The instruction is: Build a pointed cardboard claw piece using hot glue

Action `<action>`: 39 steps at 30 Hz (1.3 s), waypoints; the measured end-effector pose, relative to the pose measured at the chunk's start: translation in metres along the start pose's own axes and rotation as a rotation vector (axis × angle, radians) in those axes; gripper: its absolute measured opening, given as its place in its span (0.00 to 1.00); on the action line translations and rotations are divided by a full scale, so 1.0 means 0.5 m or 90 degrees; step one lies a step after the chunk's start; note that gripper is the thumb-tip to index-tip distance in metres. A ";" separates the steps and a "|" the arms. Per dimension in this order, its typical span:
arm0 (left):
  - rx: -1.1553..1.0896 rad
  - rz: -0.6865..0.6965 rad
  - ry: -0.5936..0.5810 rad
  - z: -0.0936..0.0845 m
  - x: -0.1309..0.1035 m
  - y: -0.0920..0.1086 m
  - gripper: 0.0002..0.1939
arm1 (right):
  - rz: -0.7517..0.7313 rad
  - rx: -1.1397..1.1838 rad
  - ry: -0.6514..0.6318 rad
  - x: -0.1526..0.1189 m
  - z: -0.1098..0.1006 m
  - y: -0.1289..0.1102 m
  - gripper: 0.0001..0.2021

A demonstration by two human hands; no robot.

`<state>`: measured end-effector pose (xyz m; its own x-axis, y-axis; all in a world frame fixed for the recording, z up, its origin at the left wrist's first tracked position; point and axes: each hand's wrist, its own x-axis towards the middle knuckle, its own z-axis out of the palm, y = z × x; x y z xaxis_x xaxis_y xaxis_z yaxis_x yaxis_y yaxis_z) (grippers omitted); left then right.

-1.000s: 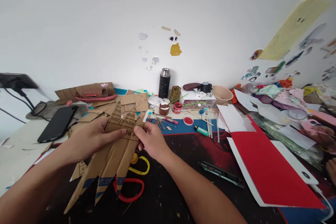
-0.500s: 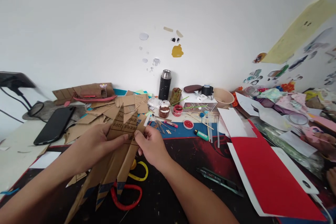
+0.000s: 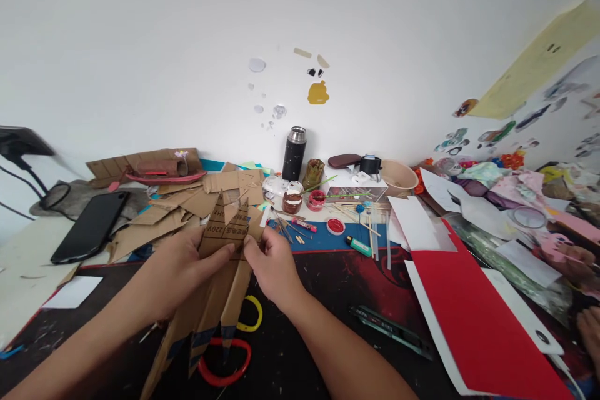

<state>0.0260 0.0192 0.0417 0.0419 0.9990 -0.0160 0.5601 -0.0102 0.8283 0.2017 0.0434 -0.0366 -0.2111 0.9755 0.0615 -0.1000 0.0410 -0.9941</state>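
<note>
Both hands grip a piece of brown cardboard [image 3: 219,272] with long pointed strips, black print and blue-marked lower tips. My left hand [image 3: 180,269] is closed on its left side, thumb pressed flat across the front. On the right edge, my right hand [image 3: 276,265] pinches the cardboard between thumb and curled fingers. Below the strips, on the dark mat, lie scissors with a red handle loop [image 3: 225,380] and a yellow one [image 3: 253,314]; the cardboard hides part of them.
Cardboard scraps [image 3: 173,212] and a phone [image 3: 91,228] lie left. Behind stand a black flask [image 3: 294,159], paint jars [image 3: 293,200] and a bowl [image 3: 398,176]. A utility knife [image 3: 394,330] and red sheet [image 3: 478,319] lie right. Another person's hand [image 3: 569,265] shows at far right.
The cardboard's lower points have swung to the right, and the piece stands a little more upright. Both hands keep their hold on it. The view has shifted slightly.
</note>
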 end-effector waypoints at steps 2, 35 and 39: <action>0.018 0.011 -0.006 0.003 0.004 0.011 0.23 | -0.004 -0.005 0.004 0.002 -0.002 0.001 0.12; -0.262 -0.193 0.037 0.022 0.029 -0.033 0.41 | 0.046 -0.055 -0.042 -0.004 0.002 0.032 0.08; -0.332 -0.254 0.022 0.024 0.024 -0.027 0.41 | 0.046 -0.002 -0.057 -0.004 0.002 0.024 0.07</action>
<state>0.0289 0.0307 0.0237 -0.1174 0.9226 -0.3674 0.0519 0.3752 0.9255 0.2000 0.0418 -0.0487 -0.3043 0.9526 -0.0029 -0.0783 -0.0281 -0.9965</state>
